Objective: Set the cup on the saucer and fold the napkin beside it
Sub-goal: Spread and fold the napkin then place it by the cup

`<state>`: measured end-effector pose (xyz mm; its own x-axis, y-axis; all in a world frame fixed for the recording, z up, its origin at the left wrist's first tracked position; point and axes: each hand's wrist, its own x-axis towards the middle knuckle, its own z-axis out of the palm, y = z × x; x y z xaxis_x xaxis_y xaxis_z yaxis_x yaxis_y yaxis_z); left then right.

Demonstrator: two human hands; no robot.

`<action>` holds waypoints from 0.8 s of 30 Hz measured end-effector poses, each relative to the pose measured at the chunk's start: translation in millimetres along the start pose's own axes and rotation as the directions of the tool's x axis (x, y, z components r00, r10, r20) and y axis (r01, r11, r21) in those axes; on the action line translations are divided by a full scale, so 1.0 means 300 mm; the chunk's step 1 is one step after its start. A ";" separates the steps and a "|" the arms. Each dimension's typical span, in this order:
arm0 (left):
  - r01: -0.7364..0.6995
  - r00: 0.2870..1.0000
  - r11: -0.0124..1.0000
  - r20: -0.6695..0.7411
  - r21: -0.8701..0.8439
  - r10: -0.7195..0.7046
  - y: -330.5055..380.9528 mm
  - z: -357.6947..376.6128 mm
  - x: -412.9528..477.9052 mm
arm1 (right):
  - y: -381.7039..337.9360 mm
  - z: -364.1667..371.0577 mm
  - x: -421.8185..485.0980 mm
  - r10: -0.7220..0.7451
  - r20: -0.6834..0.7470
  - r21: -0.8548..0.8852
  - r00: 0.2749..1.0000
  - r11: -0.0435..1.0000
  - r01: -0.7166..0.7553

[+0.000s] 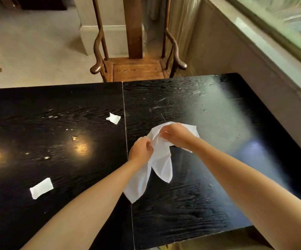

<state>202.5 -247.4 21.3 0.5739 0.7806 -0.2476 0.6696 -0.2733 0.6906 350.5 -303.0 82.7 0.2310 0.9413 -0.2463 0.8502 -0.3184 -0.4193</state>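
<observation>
A white cloth napkin point(159, 165) hangs above the black table point(209, 109), held up by both hands. My left hand point(140, 150) pinches its upper left edge. My right hand point(175, 135) grips the bunched top of the cloth a little farther back. Two pointed corners of the napkin droop toward the near edge of the table. No cup or saucer shows in this view.
Two small white paper scraps lie on the table, one point(113, 118) near the centre seam and one point(41, 188) at the near left. A wooden armchair point(137, 67) stands behind the far edge. A window ledge point(265, 56) runs along the right.
</observation>
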 end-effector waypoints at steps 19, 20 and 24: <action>-0.277 0.948 0.953 -0.125 0.125 0.292 0.331 -0.553 0.176 | -0.092 -0.802 -0.161 -0.024 -0.281 -0.177 0.959 0.984 -0.027; -0.317 0.936 0.938 -0.114 0.143 0.333 0.355 -0.596 0.178 | -0.090 -0.836 -0.185 -0.024 -0.298 -0.184 0.954 0.982 -0.032; -0.448 0.890 0.883 -0.030 0.138 0.456 0.453 -0.734 0.151 | -0.081 -0.936 -0.282 -0.022 -0.287 -0.208 0.958 0.977 -0.040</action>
<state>215.6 -125.4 253.7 0.8018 0.5865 0.1146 0.3994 -0.6687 0.6272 443.0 -343.3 359.1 0.3384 0.9407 0.0236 0.9201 -0.3255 -0.2180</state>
